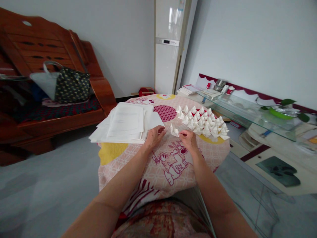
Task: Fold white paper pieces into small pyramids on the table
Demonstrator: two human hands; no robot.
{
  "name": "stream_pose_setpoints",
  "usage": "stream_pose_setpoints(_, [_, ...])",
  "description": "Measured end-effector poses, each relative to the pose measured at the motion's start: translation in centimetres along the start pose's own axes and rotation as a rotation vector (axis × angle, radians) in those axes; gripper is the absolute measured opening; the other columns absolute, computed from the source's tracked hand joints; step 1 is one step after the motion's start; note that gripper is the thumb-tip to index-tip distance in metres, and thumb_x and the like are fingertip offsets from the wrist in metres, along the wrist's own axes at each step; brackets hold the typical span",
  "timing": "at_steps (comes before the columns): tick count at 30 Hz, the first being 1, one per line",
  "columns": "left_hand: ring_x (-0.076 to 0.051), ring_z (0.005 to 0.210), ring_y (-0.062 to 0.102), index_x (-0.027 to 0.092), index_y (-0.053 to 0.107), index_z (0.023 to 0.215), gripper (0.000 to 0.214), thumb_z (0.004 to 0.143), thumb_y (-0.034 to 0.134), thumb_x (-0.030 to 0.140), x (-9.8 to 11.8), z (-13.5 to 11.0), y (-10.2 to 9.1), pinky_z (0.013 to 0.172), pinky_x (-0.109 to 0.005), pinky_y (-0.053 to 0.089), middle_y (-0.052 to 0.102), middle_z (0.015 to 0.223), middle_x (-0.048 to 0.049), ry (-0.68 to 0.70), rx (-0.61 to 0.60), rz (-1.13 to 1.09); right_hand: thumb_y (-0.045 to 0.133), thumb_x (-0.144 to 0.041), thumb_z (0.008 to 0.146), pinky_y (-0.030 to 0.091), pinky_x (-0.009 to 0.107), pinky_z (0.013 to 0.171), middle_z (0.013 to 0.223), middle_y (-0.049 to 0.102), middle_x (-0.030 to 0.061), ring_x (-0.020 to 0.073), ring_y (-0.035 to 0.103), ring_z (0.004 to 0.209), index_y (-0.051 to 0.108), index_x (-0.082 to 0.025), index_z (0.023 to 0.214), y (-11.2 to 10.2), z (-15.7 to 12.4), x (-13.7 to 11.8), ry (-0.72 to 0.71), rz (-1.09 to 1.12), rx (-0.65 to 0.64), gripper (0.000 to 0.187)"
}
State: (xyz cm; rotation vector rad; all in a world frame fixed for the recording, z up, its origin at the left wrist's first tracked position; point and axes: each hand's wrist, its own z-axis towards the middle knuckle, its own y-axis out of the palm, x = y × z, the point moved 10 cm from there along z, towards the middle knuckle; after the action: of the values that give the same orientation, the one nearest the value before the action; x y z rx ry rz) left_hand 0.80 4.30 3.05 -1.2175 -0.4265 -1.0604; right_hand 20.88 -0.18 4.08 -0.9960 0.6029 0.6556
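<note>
My right hand (188,138) pinches the right end of a small white folded paper boat (174,131) over the table. My left hand (156,135) is a little apart from it on the other side, by the right corner of a stack of white paper sheets (125,122). Its fingers are loosely bent and apart, and I see nothing in them. Beyond my right hand, several more folded paper boats (204,120) stand close together in rows. A pink patterned cloth (138,165) covers the round table under all of these.
To the right runs a glass-topped cabinet (247,112) with papers, cups and a plant in a green bowl (282,112). A wooden sofa (49,119) with a patterned bag (73,84) stands at the left. A tall white air conditioner (167,62) fills the corner behind.
</note>
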Motion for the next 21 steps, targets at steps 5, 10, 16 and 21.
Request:
stream_pose_setpoints(5, [-0.018,0.086,0.072,0.016,0.073,0.105,0.026,0.089,0.057,0.027,-0.1,0.2,0.0,0.081,-0.028,0.056,0.078,0.097,-0.0077,-0.001,-0.011,0.065,0.057,-0.027,0.078,0.046,0.030,0.064,0.066,0.071,0.0045,0.0205,0.062,0.064,0.074,-0.018,0.070,-5.4,-2.1,1.7,0.049,-0.148,0.170,0.021])
stream_pose_setpoints(10, [-0.019,0.086,0.072,0.017,0.074,0.107,0.027,0.086,0.057,0.022,0.1,0.2,0.2,0.085,-0.029,0.055,0.079,0.101,-0.0080,0.000,-0.042,0.134,0.058,-0.029,0.080,0.043,0.032,0.066,0.070,0.072,0.0105,0.0225,0.062,0.067,0.073,-0.017,0.069,-10.3,-5.0,3.2,0.076,-0.447,0.254,0.022])
stream_pose_setpoints(16, [-0.019,0.084,0.072,0.017,0.076,0.103,0.027,0.084,0.058,0.020,0.0,0.2,0.2,0.084,-0.029,0.054,0.079,0.097,-0.0079,-0.008,-0.040,0.165,0.056,-0.024,0.085,0.037,0.033,0.063,0.075,0.072,0.0143,0.0229,0.059,0.066,0.074,-0.015,0.073,-12.1,-5.8,4.1,0.121,-0.757,0.255,0.023])
stream_pose_setpoints(21, [-0.018,0.081,0.071,0.017,0.076,0.102,0.027,0.083,0.058,0.019,-0.2,0.3,0.2,0.084,-0.029,0.055,0.079,0.094,-0.0075,-0.006,-0.033,0.158,0.055,-0.021,0.089,0.035,0.033,0.063,0.079,0.072,0.0160,0.0243,0.061,0.070,0.075,-0.013,0.079,-11.3,-5.2,5.2,0.156,-0.869,0.175,0.024])
